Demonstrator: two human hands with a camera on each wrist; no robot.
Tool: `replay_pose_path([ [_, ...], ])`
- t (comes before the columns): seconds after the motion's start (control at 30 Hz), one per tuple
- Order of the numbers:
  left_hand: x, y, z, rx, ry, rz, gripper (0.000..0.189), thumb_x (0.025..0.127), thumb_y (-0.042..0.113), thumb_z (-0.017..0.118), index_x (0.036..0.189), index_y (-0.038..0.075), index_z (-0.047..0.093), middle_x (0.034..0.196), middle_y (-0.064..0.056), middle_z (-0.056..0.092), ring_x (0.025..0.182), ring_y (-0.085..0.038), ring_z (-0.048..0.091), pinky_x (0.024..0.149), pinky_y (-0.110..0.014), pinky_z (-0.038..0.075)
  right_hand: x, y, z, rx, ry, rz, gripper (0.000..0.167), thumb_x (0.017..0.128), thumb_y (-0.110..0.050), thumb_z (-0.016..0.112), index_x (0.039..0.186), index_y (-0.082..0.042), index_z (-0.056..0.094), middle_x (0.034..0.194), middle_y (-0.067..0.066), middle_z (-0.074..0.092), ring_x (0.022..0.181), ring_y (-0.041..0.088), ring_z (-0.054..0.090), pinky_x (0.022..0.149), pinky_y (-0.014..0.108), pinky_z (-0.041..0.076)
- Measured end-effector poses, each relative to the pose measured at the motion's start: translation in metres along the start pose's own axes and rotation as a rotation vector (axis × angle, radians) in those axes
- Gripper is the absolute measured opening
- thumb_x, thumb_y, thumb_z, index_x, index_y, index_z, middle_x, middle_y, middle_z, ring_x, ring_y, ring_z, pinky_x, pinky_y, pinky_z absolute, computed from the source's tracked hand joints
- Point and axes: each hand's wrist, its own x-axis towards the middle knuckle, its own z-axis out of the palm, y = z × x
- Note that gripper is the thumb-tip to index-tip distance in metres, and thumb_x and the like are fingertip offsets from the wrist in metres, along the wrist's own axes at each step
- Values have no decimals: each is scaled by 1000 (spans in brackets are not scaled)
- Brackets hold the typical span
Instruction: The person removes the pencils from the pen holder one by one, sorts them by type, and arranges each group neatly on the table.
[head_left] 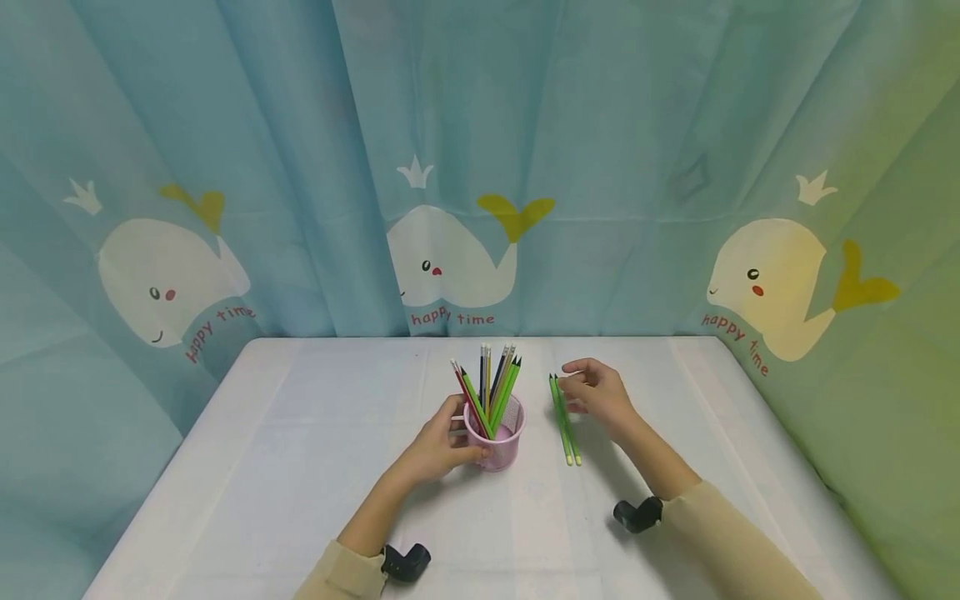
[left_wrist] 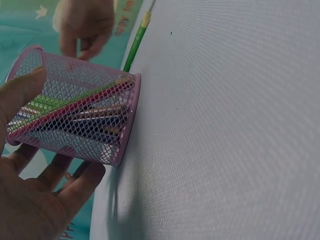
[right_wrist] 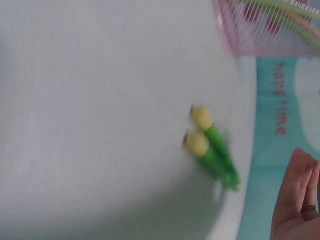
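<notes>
A pink mesh pencil cup (head_left: 502, 456) stands on the white table, holding several pencils (head_left: 489, 392) in green, red, dark and other colours. My left hand (head_left: 435, 446) holds the cup from its left side. In the left wrist view the thumb (left_wrist: 22, 95) lies along one side of the mesh, with the fingers on the other. To the right of the cup, two green pencils (head_left: 566, 425) lie side by side, dark tips pointing away. My right hand (head_left: 597, 394) hovers by their tips, fingers loosely bent; the right wrist view shows no pencil in it.
A white cloth covers the table (head_left: 330, 467). Blue-green curtains (head_left: 622, 167) with whale prints hang behind it and along both sides. A black device is strapped at each wrist, one near the left sleeve (head_left: 345, 571) and one near the right sleeve (head_left: 720, 525).
</notes>
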Motion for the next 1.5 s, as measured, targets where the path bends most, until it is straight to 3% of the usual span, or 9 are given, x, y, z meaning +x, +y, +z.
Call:
replay_pose_path([
  [0.1, 0, 0, -1, 4, -5, 9, 76, 81, 13, 83, 142, 8, 37, 141, -21, 48, 128, -43, 53, 104, -49, 50, -9, -8, 7, 80, -32, -50, 40, 94, -14, 68, 126, 6, 55, 93, 3, 63, 82, 16, 65, 73, 33, 63],
  [0.23, 0, 0, -1, 0, 1, 2, 76, 81, 14, 84, 141, 9, 38, 141, -19, 49, 128, -42, 53, 104, -49, 50, -19, -14, 18, 87, -56, -90, 35, 95, -18, 68, 123, 0, 58, 98, 4, 62, 88, 15, 64, 77, 32, 62],
  [0.57, -1, 1, 1, -44, 7, -6, 75, 81, 11, 83, 141, 9, 39, 141, -18, 49, 128, -42, 53, 104, -49, 50, -26, -16, 51, 90, -71, -166, 40, 96, -23, 68, 128, 1, 60, 126, 26, 60, 105, 15, 64, 87, 34, 60],
  [0.87, -1, -1, 2, -42, -3, 17, 76, 81, 11, 83, 142, 7, 38, 138, -20, 49, 127, -42, 54, 104, -47, 51, -28, -14, 68, 114, -55, -148, 27, 94, -17, 70, 114, 0, 65, 112, 13, 66, 98, 15, 62, 79, 25, 58],
  [1.03, 0, -1, 0, -31, -2, 5, 75, 81, 13, 83, 141, 9, 38, 140, -19, 48, 127, -42, 54, 103, -48, 52, -26, -12, 74, 80, -78, -148, 25, 92, -15, 72, 111, -2, 65, 111, 12, 67, 100, 18, 63, 81, 27, 56],
  [1.27, 0, 0, -1, -32, 3, 15, 75, 81, 12, 83, 141, 8, 38, 140, -20, 49, 127, -43, 54, 103, -49, 52, -25, -9, 79, 122, -1, -145, 20, 90, -14, 73, 102, -3, 63, 100, 6, 65, 95, 18, 61, 77, 27, 55],
  [1.5, 0, -3, 1, -46, -1, 32, 74, 81, 9, 82, 140, 7, 39, 140, -21, 49, 125, -43, 54, 102, -50, 52, -31, -11, 79, 212, 42, -161, 20, 92, -12, 70, 103, 1, 58, 96, 5, 64, 91, 16, 61, 77, 28, 56],
])
